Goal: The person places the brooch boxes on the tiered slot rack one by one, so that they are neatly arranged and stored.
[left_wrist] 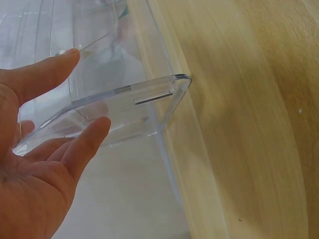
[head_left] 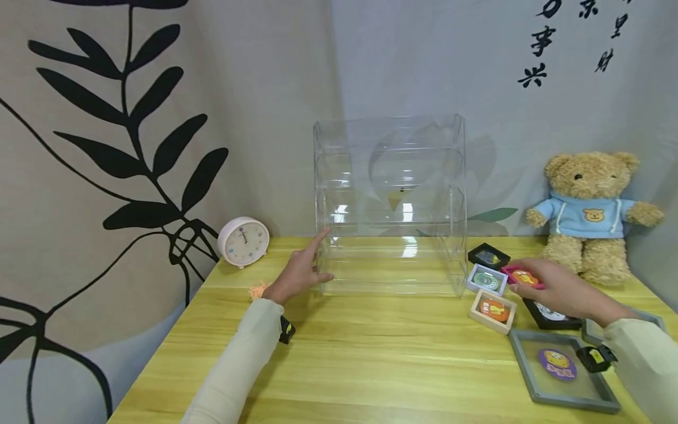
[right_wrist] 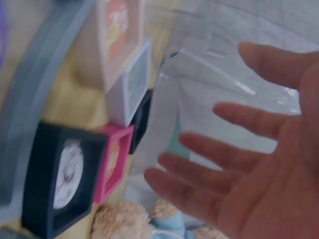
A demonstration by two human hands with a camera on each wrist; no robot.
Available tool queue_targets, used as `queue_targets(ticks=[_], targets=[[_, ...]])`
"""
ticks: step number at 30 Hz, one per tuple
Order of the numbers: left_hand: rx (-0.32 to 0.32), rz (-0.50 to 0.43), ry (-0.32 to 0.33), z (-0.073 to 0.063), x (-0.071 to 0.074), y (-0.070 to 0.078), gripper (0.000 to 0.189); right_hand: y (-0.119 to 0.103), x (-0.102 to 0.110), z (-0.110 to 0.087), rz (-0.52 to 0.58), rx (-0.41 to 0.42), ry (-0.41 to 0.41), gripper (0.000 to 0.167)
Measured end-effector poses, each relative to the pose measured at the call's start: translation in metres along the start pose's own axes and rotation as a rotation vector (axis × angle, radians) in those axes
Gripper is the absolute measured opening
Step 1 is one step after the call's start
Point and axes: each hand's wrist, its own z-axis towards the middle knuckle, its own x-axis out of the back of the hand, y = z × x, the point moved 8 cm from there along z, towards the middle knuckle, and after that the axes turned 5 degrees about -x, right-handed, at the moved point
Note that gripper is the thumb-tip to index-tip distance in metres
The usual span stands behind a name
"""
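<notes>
A clear tiered plastic rack (head_left: 392, 288) stands upright at the table's middle back. My left hand (head_left: 298, 272) is at its left side, fingers spread and mostly straight, fingertips right at the side panel (left_wrist: 124, 92). On the right, my right hand (head_left: 561, 288) reaches over a group of small box frames, its fingers extended and apart, with nothing held in the right wrist view. Nearest to it in the head view is a pink frame (head_left: 512, 271), partly hidden by the fingers. Around that lie a white frame (head_left: 471, 281), a beige frame (head_left: 479, 318) and black frames (head_left: 473, 257).
A large grey frame (head_left: 577, 403) with a purple round badge lies front right. Behind sits a teddy bear (head_left: 590, 182) in a blue hoodie. At the back left stand a round clock (head_left: 243, 241) and, beside my left wrist, a small orange object (head_left: 256, 291).
</notes>
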Motion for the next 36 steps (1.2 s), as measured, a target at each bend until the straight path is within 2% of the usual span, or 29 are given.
queue_targets(ticks=[2, 6, 10, 13, 17, 19, 26, 29, 36], targets=[[-0.002, -0.009, 0.0, 0.0, -0.002, 0.0, 0.106, 0.008, -0.004, -0.003, -0.004, -0.003, -0.039, 0.044], [-0.004, -0.01, -0.006, -0.001, -0.004, 0.001, 0.107, 0.023, -0.012, -0.011, 0.028, -0.019, -0.181, 0.044], [-0.023, -0.033, -0.007, -0.001, -0.001, 0.004, 0.107, 0.029, -0.018, -0.018, 0.075, 0.016, -0.296, 0.028], [-0.03, -0.051, -0.006, 0.0, 0.002, 0.005, 0.107, 0.032, -0.023, -0.02, 0.089, 0.024, -0.354, 0.019], [-0.024, -0.055, -0.007, 0.0, 0.004, 0.004, 0.106, 0.036, -0.032, -0.02, 0.083, 0.005, -0.403, 0.019], [-0.025, -0.058, -0.008, 0.0, 0.003, 0.003, 0.106, 0.037, -0.037, -0.021, 0.075, 0.0, -0.406, 0.019], [-0.02, -0.072, -0.001, -0.001, -0.001, 0.001, 0.105, 0.037, -0.046, -0.023, -0.052, 0.009, -0.309, 0.017], [-0.017, -0.073, 0.002, -0.002, -0.001, 0.001, 0.105, 0.036, -0.047, -0.024, -0.08, -0.004, -0.294, 0.018], [-0.001, -0.097, -0.011, -0.001, -0.002, -0.001, 0.103, 0.022, -0.027, -0.026, -0.04, 0.142, -0.244, 0.017]])
